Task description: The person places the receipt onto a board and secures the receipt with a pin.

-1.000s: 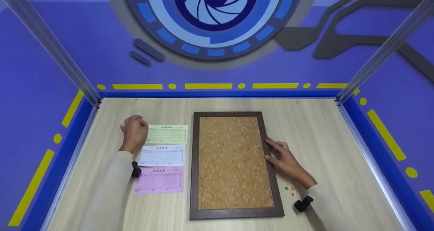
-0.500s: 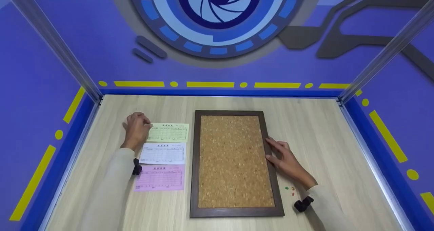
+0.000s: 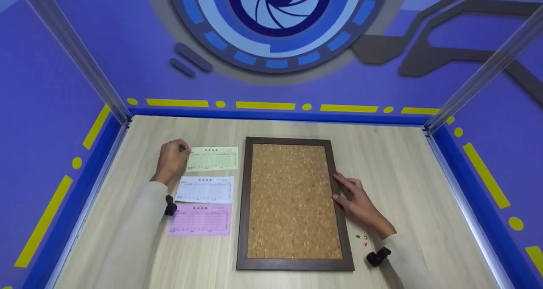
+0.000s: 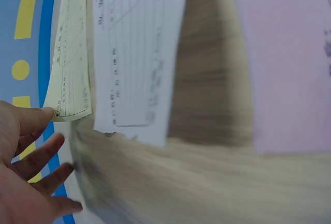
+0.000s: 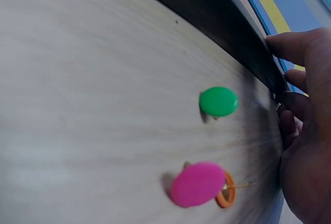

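Observation:
My left hand (image 3: 173,159) grips the left edge of a green slip (image 3: 214,158), the far one of three printed slips. In the left wrist view a fingertip of that hand (image 4: 31,146) meets the corner of the green slip (image 4: 72,53), which curls up off the table. A white slip (image 3: 205,189) and a pink slip (image 3: 200,219) lie flat nearer me. My right hand (image 3: 356,202) rests with straight fingers on the right side of the dark frame (image 3: 339,221) of a cork board (image 3: 292,200). The right wrist view shows those fingers (image 5: 305,131) against the frame (image 5: 217,17).
Three push pins (image 3: 362,238) lie on the wooden table (image 3: 403,174) just right of the board, by my right wrist: a green pin (image 5: 219,101), a pink pin (image 5: 197,183), an orange pin (image 5: 226,195). Blue walls and metal posts enclose the table.
The green slip has shifted away from the white slip, toward the far wall, with my left hand on its edge. The right hand has stayed on the frame.

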### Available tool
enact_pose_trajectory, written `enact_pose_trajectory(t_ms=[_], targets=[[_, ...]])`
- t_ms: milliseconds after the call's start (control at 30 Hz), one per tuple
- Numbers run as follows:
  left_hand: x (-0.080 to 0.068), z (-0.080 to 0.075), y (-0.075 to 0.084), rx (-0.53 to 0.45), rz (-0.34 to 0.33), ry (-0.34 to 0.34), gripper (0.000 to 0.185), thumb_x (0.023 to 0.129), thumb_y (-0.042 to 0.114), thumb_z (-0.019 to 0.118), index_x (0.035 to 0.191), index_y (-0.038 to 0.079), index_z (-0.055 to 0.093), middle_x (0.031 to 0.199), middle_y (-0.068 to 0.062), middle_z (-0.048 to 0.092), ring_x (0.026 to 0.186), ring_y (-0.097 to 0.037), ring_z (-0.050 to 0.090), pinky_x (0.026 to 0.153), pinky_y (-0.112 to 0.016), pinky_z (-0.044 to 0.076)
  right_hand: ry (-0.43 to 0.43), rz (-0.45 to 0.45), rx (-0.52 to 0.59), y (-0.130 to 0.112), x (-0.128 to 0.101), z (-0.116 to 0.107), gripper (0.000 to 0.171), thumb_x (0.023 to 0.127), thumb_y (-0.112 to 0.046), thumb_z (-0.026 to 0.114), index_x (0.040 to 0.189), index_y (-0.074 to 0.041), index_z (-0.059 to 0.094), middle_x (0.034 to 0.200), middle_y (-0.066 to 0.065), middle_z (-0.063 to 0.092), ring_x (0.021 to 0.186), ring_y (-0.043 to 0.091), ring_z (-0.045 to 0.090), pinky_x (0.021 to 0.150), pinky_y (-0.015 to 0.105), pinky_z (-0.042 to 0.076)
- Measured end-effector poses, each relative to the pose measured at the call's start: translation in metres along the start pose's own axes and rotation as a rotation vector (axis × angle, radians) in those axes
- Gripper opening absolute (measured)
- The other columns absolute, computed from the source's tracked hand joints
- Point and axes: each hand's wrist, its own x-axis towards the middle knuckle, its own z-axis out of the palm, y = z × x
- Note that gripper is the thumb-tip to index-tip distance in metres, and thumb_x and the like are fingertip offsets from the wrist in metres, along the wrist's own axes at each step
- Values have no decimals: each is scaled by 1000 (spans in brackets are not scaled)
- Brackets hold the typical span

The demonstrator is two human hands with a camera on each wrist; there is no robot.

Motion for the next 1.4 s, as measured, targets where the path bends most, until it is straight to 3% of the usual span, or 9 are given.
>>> enact_pose_trajectory(t_ms=[100, 400, 933, 1233, 1400], targets=[[0, -5, 5, -12, 25, 9, 11, 104, 0, 65, 103, -4, 75, 101, -20, 75, 95, -31, 67, 85, -44, 52, 2, 3, 4, 0, -2, 0, 70, 106, -26, 76, 169, -15, 47, 161, 17, 43, 148, 28, 37, 128, 62, 30], [-4, -19, 20, -19, 79, 18, 11, 104, -1, 67, 106, -3, 78, 97, -18, 76, 88, -28, 68, 75, -35, 51, 4, 0, -13, 1, -3, 0, 71, 106, -33, 76, 169, -17, 47, 154, 16, 42, 149, 33, 40, 126, 64, 31], [-12, -36, 49, -63, 133, 10, 14, 106, -1, 67, 111, -7, 78, 102, -21, 78, 94, -32, 69, 86, -41, 52, 8, 3, -20, 0, -5, 0, 69, 107, -31, 75, 169, -19, 47, 153, 17, 42, 148, 36, 42, 123, 64, 33], [-16, -42, 61, -83, 172, 26, 13, 106, 1, 69, 108, -6, 79, 99, -19, 78, 91, -29, 71, 68, -15, 50, 19, -7, -9, 0, -2, 1, 70, 107, -27, 75, 169, -12, 45, 173, 17, 39, 150, 30, 37, 126, 62, 30], [-17, -43, 66, -96, 186, 27, 12, 105, 1, 69, 108, -6, 79, 100, -19, 78, 91, -28, 70, 66, -12, 50, 11, 8, 1, -1, -2, 1, 70, 107, -26, 75, 169, -15, 46, 174, 15, 38, 148, 28, 37, 126, 60, 30]])
